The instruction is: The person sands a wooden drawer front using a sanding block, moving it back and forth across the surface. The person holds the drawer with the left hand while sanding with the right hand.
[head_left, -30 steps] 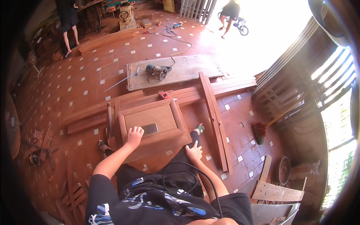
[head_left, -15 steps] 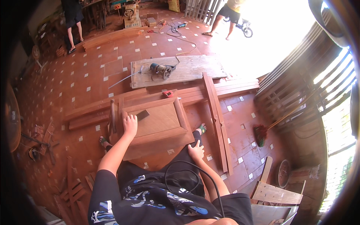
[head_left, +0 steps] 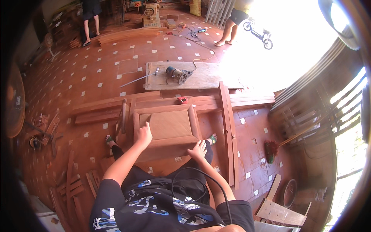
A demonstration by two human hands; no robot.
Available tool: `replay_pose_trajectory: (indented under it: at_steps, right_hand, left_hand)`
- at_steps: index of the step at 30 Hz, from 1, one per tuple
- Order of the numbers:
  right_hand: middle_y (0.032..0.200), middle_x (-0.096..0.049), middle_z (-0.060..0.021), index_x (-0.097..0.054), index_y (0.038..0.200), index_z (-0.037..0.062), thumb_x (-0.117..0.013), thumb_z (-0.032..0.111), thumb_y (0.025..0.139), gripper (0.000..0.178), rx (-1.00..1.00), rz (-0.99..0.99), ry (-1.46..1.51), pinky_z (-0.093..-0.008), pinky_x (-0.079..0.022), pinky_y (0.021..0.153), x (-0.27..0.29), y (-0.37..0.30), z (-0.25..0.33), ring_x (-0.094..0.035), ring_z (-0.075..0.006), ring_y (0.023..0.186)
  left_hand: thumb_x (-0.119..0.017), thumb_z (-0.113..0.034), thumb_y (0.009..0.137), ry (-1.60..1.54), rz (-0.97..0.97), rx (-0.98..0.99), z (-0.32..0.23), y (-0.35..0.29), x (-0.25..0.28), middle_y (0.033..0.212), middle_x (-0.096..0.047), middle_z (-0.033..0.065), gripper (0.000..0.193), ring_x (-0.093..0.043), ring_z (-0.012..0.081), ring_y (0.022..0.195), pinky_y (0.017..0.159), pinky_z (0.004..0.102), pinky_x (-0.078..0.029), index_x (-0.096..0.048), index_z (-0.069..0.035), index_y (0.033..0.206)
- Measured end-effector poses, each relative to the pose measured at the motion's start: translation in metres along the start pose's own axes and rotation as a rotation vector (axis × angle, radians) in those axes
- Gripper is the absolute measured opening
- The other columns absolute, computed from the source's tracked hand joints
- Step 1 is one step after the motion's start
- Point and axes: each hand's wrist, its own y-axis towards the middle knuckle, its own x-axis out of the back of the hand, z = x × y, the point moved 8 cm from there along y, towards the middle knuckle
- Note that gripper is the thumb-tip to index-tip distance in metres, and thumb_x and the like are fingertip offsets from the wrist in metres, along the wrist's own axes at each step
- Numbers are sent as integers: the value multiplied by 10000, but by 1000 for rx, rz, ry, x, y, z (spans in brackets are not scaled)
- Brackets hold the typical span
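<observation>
Before me stands a box-like wooden piece with a framed panel point(head_left: 170, 125) on top, its middle paler than the border. My left hand point(head_left: 144, 136) is over the panel's left side, fingers closed and the index finger stretched forward. It grips a thin, dark flat scraper point(head_left: 148, 118), now nearly edge-on and mostly hidden by the fingers. My right hand point(head_left: 198, 150) rests with fingers apart on the panel's near right corner and holds nothing. A small red tool point(head_left: 182, 100) lies on the far edge of the piece.
Long timbers point(head_left: 228, 135) lie right and behind. A router point(head_left: 177, 74) with a cord sits on a board point(head_left: 208, 77). A broom point(head_left: 272, 149) leans at right; wood offcuts point(head_left: 71, 181) lie at left. Two people point(head_left: 91, 23) stand far off, near a scooter point(head_left: 262, 36).
My right hand has moved from my thigh up onto the panel's corner. My left hand has drawn nearer along the panel, and the scraper has turned from flat to nearly edge-on.
</observation>
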Motion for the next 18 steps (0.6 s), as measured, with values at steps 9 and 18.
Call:
replay_pose_trajectory:
  at_steps: [9, 18]
  right_hand:
    - [1590, 222, -164, 183, 1509, 31, -706, 857, 498, 1580, -233, 326, -117, -566, 19, 1172, -22, 19, 3, 212, -337, 1468]
    - [1583, 272, -110, 236, 1492, 46, -669, 912, 450, 1630, -326, 374, -205, -594, -19, 1166, -34, 27, -8, 248, -293, 1461]
  left_hand:
    - [-540, -8, 795, -197, -239, 254, 29, 24, 23, 925, -626, 300, 239, -655, 461, 816, 723, 531, -555, -473, 45, 1018]
    - [-611, -64, 781, -126, -37, 279, -19, 18, -3, 836, -686, 220, 382, -703, 360, 766, 639, 450, -584, -488, 35, 1128]
